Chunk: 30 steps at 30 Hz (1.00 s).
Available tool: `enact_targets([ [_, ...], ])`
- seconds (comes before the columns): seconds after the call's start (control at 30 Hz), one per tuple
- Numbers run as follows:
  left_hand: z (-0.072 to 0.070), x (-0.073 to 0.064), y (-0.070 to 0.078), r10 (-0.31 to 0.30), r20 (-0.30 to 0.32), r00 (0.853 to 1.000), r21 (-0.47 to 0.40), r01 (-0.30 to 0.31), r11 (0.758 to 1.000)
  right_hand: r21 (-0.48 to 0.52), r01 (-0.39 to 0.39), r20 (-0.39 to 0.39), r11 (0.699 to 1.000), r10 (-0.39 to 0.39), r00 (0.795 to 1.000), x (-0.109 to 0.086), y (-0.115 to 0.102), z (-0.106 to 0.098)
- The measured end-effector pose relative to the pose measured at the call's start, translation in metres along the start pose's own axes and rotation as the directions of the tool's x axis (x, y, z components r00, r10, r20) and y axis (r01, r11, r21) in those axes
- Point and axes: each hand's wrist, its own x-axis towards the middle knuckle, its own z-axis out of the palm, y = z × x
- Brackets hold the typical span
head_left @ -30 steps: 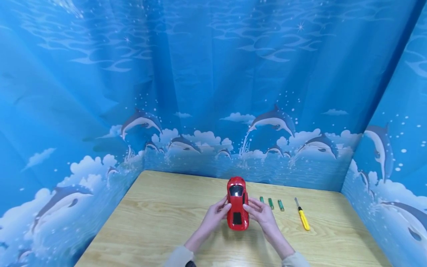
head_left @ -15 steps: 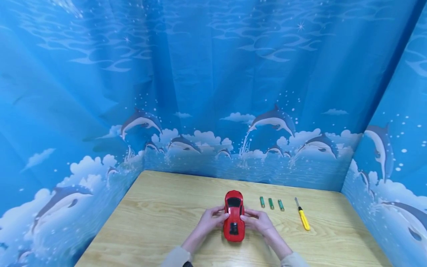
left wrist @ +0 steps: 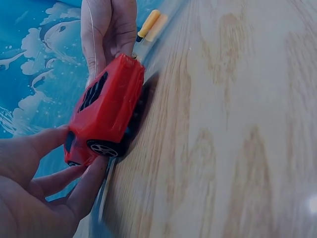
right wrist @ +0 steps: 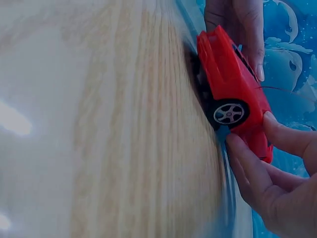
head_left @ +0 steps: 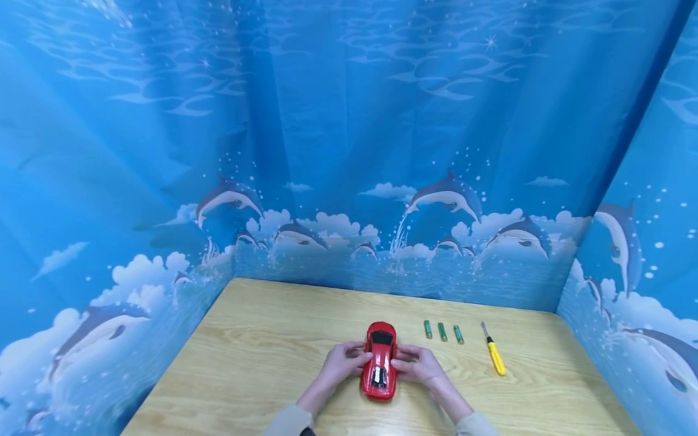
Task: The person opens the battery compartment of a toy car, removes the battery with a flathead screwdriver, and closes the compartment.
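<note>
A red toy car (head_left: pixel 380 363) is held upright between both hands, roof up, close over the wooden table. From its left side my left hand (head_left: pixel 339 365) grips it, thumb on the upper edge and fingers low on the flank. My right hand (head_left: pixel 421 364) holds the opposite side in the same way. In the left wrist view the car's dark rear window and a spoked wheel (left wrist: pixel 105 148) show above the left fingertips. The right wrist view shows another wheel (right wrist: pixel 231 113) beside the right fingers. The car's underside is hidden.
Three green batteries (head_left: pixel 442 332) lie in a row on the table (head_left: pixel 262 339), right of the car. Further right lies a screwdriver (head_left: pixel 495 356) with a yellow handle. A blue dolphin-print curtain (head_left: pixel 338 151) stands behind the table and along its sides.
Both hands have brought the toy car down and nearer the person, slightly to the left, keeping their grip. The batteries and screwdriver have stayed in place.
</note>
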Motion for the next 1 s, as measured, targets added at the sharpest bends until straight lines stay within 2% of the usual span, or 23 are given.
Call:
enact_targets([
  [0.17, 0.0, -0.004, 0.004, -0.004, -0.019, 1.0, 0.07, 0.005, 0.998, -0.01, 0.0, 0.014, 1.0, 0.0, 1.0, 0.001, 0.0, -0.001],
  [0.4, 0.002, -0.006, 0.007, 0.053, -0.025, 0.998, 0.198, -0.047, 0.979, -0.052, -0.002, 0.014, 0.999, 0.003, 1.0, 0.007, 0.0, -0.004],
  [0.53, 0.001, -0.004, 0.007, 0.052, -0.022, 0.998, 0.243, -0.045, 0.969, -0.057, 0.002, 0.019, 0.998, -0.001, 1.0, 0.008, 0.0, -0.005],
  [0.63, 0.002, -0.003, 0.007, 0.041, -0.022, 0.999, 0.245, -0.034, 0.969, -0.071, 0.014, 0.023, 0.997, -0.013, 1.0, 0.009, 0.001, -0.007],
  [0.83, 0.004, -0.004, 0.009, 0.002, -0.029, 1.0, 0.225, 0.004, 0.974, -0.102, 0.026, 0.028, 0.994, -0.023, 0.999, 0.007, 0.002, -0.029],
  [1.0, 0.004, -0.003, 0.008, 0.005, -0.04, 0.999, 0.249, 0.005, 0.968, -0.132, 0.043, 0.018, 0.99, -0.041, 0.999, 0.005, -0.004, -0.056],
])
